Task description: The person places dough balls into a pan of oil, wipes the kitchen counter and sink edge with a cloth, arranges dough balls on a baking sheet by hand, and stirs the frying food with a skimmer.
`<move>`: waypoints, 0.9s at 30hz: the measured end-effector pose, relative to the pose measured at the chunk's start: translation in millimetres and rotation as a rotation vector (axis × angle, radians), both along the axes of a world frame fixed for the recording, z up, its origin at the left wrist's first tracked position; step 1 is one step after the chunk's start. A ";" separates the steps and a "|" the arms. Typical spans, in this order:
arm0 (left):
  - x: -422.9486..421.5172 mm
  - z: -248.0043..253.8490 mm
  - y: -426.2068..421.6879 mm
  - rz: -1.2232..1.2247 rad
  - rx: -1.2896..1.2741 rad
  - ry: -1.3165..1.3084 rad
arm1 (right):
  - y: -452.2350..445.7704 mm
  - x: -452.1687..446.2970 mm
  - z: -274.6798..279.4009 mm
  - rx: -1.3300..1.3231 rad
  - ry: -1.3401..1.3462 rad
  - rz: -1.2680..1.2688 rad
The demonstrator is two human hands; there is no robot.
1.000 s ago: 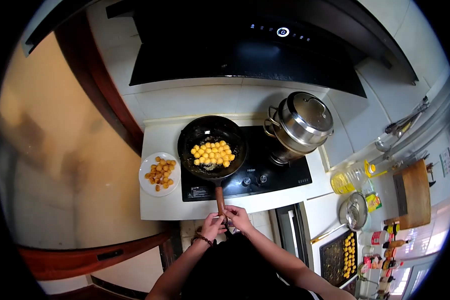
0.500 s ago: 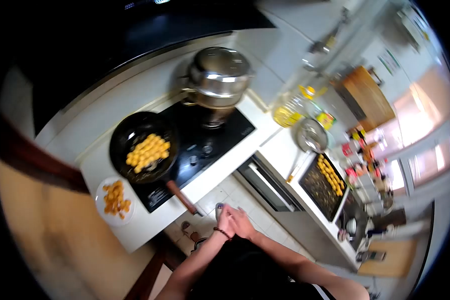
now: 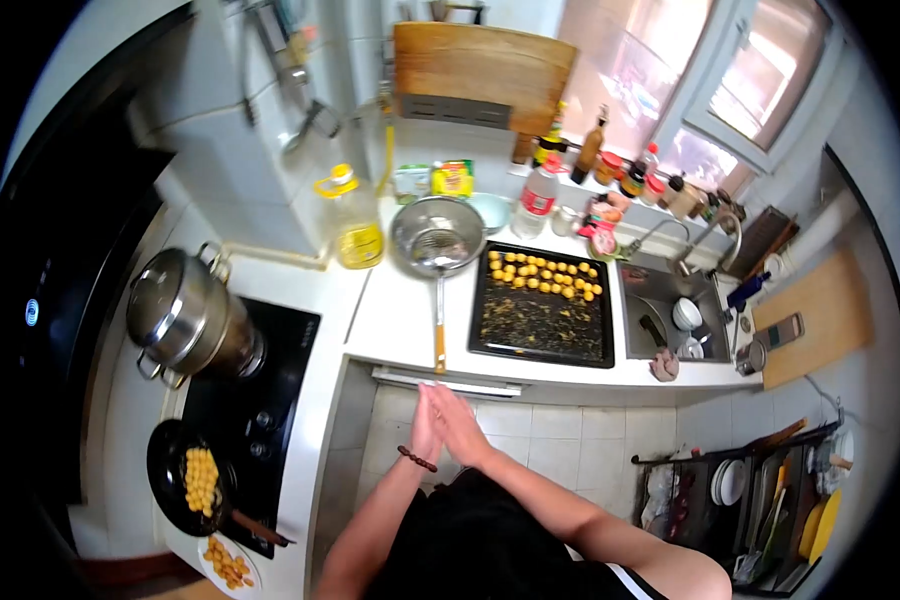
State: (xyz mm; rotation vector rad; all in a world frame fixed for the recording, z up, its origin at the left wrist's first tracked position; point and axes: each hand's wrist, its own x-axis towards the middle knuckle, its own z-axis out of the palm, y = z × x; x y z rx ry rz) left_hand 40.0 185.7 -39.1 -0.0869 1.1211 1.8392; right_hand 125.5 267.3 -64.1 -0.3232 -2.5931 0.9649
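My left hand (image 3: 426,424), with a beaded bracelet at the wrist, is pressed palm to palm against my right hand (image 3: 456,426). Both are closed together in front of the counter edge, and anything between them is hidden. Just beyond the fingertips lies the wooden-handled strainer (image 3: 438,238). A black tray (image 3: 540,328) with rows of yellow balls is to the right of it. On the cooktop at lower left, a wok (image 3: 160,478) holds yellow balls (image 3: 201,482), its handle pointing toward the front edge.
A steamer pot (image 3: 175,315) stands on the black cooktop (image 3: 288,345). Beside the wok is a plate (image 3: 253,577) of browned balls. An oil jug (image 3: 358,228), bottles (image 3: 538,195), a sink (image 3: 650,290) and a cutting board (image 3: 480,65) line the back. A dish rack (image 3: 730,500) is at lower right.
The view has swung right, from the cooktop to the strainer, tray and sink. My hands have left the wok's handle and come together; the wok is now at lower left.
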 end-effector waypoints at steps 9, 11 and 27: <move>-23.2 -77.9 61.8 -0.317 -0.314 0.452 | 181.8 106.1 -71.9 -0.840 -0.247 -0.275; -34.4 -86.9 67.8 -0.333 -0.343 0.470 | 196.9 131.0 -93.3 -0.806 -0.280 -0.380; -115.4 -169.7 273.2 -0.585 -0.858 1.101 | 365.1 205.3 -93.8 -0.423 -0.361 -1.043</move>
